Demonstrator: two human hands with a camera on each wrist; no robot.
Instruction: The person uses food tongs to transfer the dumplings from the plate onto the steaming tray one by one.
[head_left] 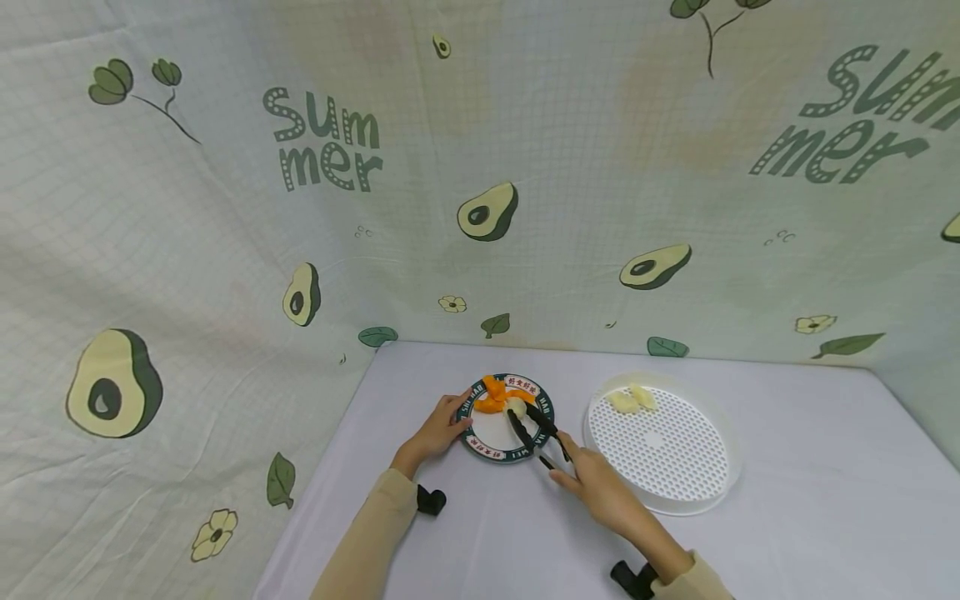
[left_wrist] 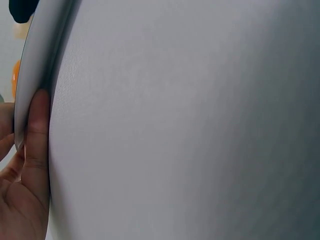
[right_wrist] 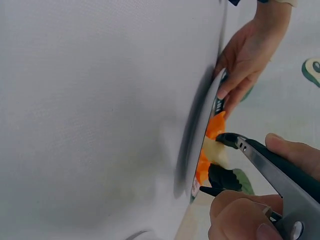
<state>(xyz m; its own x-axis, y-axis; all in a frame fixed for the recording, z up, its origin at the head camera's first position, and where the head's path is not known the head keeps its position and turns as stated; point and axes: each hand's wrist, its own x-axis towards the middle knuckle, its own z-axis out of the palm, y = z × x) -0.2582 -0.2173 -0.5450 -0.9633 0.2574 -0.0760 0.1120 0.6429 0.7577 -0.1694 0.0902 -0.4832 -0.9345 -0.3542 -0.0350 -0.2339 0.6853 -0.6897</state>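
Left hand (head_left: 441, 427) grips the plate (head_left: 491, 432); right hand (head_left: 602, 486) holds tongs (head_left: 542, 420) around a pale piece (head_left: 515, 405).

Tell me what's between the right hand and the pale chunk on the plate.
Tongs, held in the right hand, tips at the pale chunk; head and right wrist views show it.
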